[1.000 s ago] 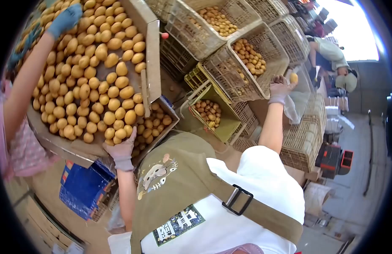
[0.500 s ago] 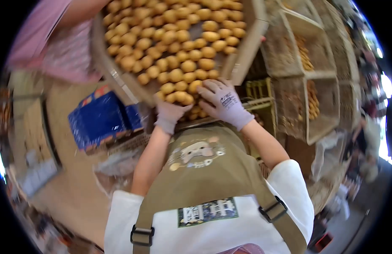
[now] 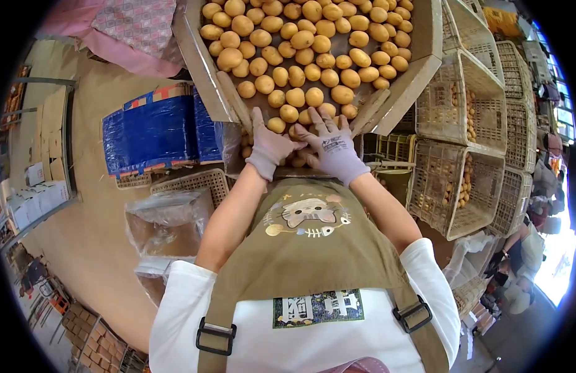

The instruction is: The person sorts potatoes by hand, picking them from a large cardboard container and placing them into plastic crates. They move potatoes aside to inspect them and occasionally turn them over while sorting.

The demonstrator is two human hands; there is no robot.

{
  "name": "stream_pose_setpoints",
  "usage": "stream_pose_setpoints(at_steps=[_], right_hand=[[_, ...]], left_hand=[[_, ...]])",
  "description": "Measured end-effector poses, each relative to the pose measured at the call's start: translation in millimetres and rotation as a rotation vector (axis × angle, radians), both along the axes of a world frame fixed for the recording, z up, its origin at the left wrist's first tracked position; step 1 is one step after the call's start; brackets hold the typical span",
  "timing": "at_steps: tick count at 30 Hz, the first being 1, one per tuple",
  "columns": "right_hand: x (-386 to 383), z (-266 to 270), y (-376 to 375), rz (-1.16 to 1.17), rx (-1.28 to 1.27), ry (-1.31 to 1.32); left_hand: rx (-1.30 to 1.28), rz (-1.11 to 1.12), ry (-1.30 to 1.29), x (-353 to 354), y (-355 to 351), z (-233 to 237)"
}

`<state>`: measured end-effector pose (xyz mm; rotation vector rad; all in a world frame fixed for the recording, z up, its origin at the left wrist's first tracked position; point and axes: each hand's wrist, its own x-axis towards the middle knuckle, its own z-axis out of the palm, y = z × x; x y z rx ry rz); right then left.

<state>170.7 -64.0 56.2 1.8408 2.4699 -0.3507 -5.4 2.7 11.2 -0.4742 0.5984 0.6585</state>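
Many round yellow-orange fruits or potatoes (image 3: pixel 296 97) lie on a wide tray (image 3: pixel 412 81) that narrows toward my apron. At its narrow end my left hand (image 3: pixel 270 146), in a pale glove, has its fingers apart and touches the produce at the left side. My right hand (image 3: pixel 334 148), gloved too, lies spread over several pieces just right of it. Between the two hands a few more pieces show low in the chute, partly covered by my fingers.
Stacked plastic crates (image 3: pixel 452 214), some holding similar produce, stand at the right. A blue wrapped stack (image 3: pixel 152 133) is on the left, above plastic-lined boxes (image 3: pixel 170 224). Pink patterned clothing of another person (image 3: pixel 135 25) shows at the upper left.
The view has shifted, so the tray sits further right and more of the floor shows. The produce near my hands is more spaced out, and my left hand's fingers are now visibly spread.
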Motion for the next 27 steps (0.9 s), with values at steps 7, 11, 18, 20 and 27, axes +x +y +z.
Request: stream_pose_setpoints(at_steps=[7, 11, 18, 20, 27], right_hand=[[32.9, 28.4, 63.4, -0.334, -0.036, -0.309], [39.6, 23.6, 85.4, -0.374, -0.185, -0.105], [103.8, 88.4, -31.2, -0.860, 0.171, 1.320], [163.0, 88.7, -88.0, -1.124, 0.551, 1.519], [354.1, 83.9, -290.3, -1.459, 1.432, 1.630]], left_hand=[[0.119, 0.013, 0.008, 2.0, 1.3, -6.9], [0.008, 0.051, 0.080, 5.4, 8.1, -1.2], [0.096, 0.141, -0.408, -3.1, 4.6, -28.8], [0.253, -0.065, 0.009, 0.6, 7.8, -13.8], [0.046, -0.090, 0.069, 1.9, 11.8, -13.8]])
